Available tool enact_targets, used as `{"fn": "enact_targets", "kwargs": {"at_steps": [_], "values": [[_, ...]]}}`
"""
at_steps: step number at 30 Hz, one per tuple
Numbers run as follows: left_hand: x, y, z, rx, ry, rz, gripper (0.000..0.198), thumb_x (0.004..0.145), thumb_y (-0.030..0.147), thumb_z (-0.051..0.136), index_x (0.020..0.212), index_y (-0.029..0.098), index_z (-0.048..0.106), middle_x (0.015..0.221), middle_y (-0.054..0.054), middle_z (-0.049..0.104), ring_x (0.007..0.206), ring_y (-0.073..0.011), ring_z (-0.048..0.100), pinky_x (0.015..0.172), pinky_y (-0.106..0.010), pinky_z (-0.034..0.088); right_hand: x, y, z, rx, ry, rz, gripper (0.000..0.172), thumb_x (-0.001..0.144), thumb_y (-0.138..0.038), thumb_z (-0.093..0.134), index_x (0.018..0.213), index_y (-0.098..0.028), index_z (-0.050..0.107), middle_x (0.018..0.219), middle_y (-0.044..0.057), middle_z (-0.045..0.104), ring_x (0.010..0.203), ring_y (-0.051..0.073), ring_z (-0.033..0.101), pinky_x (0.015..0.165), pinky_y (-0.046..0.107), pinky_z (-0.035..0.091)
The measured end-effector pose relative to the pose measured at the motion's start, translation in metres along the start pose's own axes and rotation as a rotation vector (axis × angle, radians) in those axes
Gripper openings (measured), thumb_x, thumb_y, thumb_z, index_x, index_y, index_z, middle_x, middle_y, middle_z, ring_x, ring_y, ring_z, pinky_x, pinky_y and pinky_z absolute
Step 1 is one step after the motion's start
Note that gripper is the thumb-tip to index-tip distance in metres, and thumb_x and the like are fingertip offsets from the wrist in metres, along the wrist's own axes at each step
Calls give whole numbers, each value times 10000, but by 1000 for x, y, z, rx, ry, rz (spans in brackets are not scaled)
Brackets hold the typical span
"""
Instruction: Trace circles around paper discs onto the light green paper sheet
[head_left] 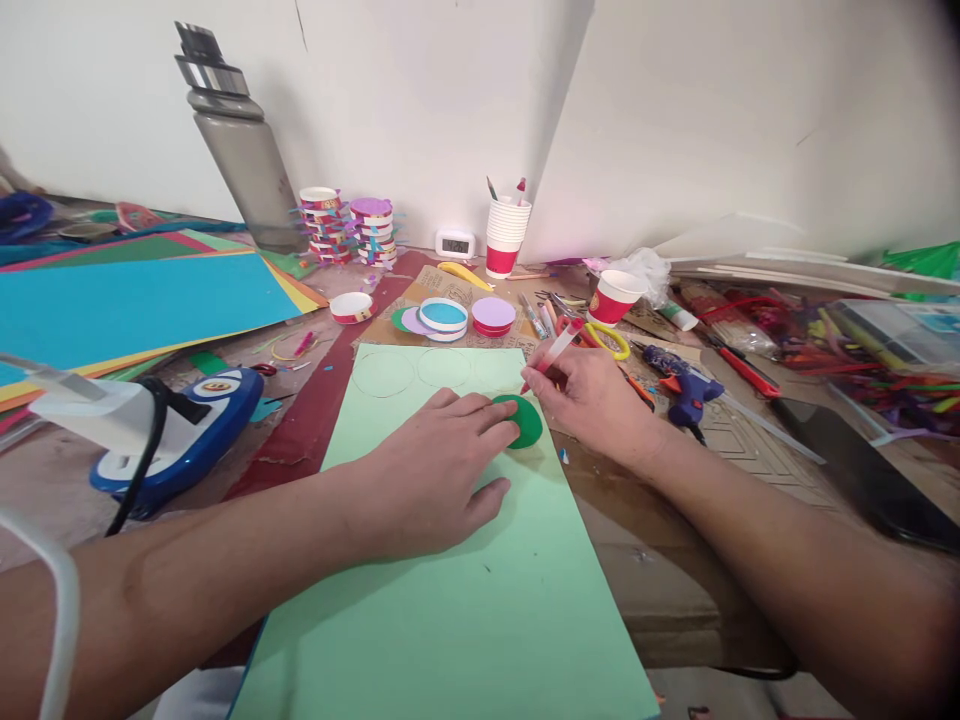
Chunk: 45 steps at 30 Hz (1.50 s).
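Note:
A light green paper sheet (465, 590) lies in front of me, with two pencilled circles near its far edge. My left hand (439, 465) lies flat on it, fingers stretched out, pressing down a dark green paper disc (527, 425). My right hand (589, 400) pinches a red-and-white pen (556, 348) whose tip touches the sheet at the disc's far edge.
Coloured paper sheets (127, 300) lie at the left, with a grey bottle (240, 150) behind. Paper cups (504, 235), cut discs (491, 315), yellow scissors (611, 340) and a blue glue gun (682, 385) crowd the far and right side. A blue-white device (195, 425) sits at the left.

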<state>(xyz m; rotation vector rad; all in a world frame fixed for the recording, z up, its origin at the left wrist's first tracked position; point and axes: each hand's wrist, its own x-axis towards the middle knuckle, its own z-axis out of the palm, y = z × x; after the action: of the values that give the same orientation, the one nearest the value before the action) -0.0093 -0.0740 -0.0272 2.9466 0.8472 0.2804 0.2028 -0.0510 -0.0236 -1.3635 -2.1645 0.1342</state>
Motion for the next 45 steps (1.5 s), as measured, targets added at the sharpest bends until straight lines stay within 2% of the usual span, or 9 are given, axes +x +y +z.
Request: {"fn": "enact_targets", "kwargs": {"at_steps": [10,28,45], "values": [[1,-2,0,-23,-23,9,365,924,349,506,1228,164,589,1425,-119,554,1246,-285,519,1001,-458,375,1,-4,0,-27,-28,49,163,892,-202,551,743,-164,604,636,7,597,573,122,523,591,253,355],[1,-1,-1,-26,-30,9,355,921,345,523,1224,170,584,1420,-126,556,1244,-285,524,994,-446,376,1,0,-1,-66,-51,27,208,889,-202,524,689,-167,569,595,-6,539,555,117,484,587,257,341],[1,-1,0,-29,-20,9,359,919,346,522,1227,173,580,1416,-127,560,1259,-285,515,1016,-448,366,2,-3,0,-46,-51,54,183,877,-200,527,707,-173,588,614,2,582,549,115,490,570,255,343]]}}
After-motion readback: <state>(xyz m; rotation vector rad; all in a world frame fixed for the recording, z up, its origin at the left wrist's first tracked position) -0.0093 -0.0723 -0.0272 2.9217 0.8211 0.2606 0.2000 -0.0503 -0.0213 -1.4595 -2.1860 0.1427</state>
